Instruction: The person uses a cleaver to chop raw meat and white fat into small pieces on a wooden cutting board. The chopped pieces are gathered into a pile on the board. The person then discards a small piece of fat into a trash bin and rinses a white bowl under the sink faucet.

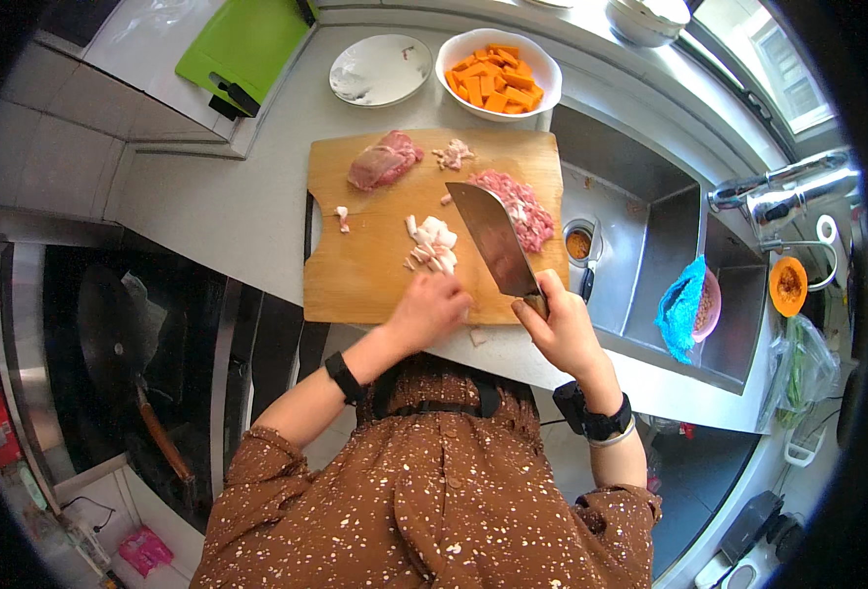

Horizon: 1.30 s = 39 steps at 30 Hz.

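My right hand (568, 333) grips the handle of a cleaver (491, 239), its broad blade slanting up and left above the wooden cutting board (353, 272). Just below a pile of sliced white fat (434, 243) is my left hand (434, 309), blurred, its fingers curled; whether they hold anything is hidden. Chopped pink meat (533, 221) lies beside the blade, on the board's right. Farther back rest a raw meat chunk (384, 163) and a small heap of pale scraps (453, 154). One small bit of meat (343, 219) sits alone at left.
Behind the board stand a white plate (379, 70) and a white bowl (549, 70) of cut orange pumpkin. The steel sink (636, 258) at right holds a knife (591, 265), a blue cloth (678, 313) and a pink bowl (712, 305). A wok (121, 346) is at left.
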Tool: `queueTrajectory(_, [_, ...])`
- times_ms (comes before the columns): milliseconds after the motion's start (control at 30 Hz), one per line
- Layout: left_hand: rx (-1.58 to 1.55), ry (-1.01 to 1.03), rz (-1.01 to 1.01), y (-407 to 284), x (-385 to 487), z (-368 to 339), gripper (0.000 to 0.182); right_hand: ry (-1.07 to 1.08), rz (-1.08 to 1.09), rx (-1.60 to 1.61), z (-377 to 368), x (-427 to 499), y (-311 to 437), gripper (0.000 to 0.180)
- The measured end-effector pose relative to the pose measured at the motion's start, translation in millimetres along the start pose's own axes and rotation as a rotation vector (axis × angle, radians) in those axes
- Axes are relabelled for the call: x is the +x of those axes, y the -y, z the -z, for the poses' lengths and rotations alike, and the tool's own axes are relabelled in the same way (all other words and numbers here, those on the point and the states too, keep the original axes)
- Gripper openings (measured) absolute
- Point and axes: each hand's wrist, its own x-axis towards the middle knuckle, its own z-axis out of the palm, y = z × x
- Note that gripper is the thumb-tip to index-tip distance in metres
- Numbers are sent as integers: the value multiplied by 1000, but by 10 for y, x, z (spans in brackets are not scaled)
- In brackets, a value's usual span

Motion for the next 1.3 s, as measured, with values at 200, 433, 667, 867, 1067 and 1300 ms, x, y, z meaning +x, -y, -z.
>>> queueTrajectory(200, [94,-111,-14,-59,5,-59,8,-28,29,49,143,-326,-241,20])
queueTrajectory(433, [331,243,-320,-383,-20,-201,4,-7,12,67,238,-521,-357,25])
queueTrajectory(667, [520,391,-365,-422,61,-332,5,-23,-22,109,228,-657,-424,25])
queueTrajectory(867, [346,305,-179,-432,95,-185,5,-32,-25,94,284,-690,-458,24])
queueTrajectory(1067, [118,21,212,2,217,140,16,-50,-4,102,315,-652,-481,23])
queueTrajectory(1300, [140,90,116,-96,20,-6,32,0,-78,120,279,-525,-457,23])
